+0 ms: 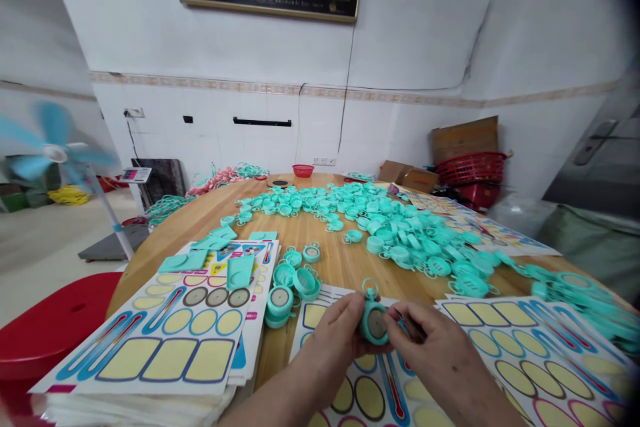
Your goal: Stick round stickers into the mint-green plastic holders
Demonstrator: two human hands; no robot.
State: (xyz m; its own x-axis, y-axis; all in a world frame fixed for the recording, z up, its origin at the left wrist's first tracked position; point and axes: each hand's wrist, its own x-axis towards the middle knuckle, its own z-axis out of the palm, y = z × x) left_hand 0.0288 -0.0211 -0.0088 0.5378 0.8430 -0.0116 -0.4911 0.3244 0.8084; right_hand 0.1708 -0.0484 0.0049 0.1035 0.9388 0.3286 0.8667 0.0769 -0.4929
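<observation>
My left hand (333,340) grips a round teal plastic case (374,323) with a small loop on top and a tan disc in its face. My right hand (433,347) sits just beside it, its fingers pinching a small dark item (413,324) that is too small to identify. Under both hands lies a printed sticker sheet (363,390) with oval and thermometer shapes. More sheets lie to the left (165,340) and right (530,353). A few similar cases (281,287) stand near my left hand, and a large heap of teal parts (385,227) covers the wooden table.
The round wooden table (340,267) has a small red basket (303,171) at its far edge. Stacked red baskets (470,170) and cardboard boxes (417,177) stand beyond it. A blue fan (55,153) runs at left, beside a red stool (60,320).
</observation>
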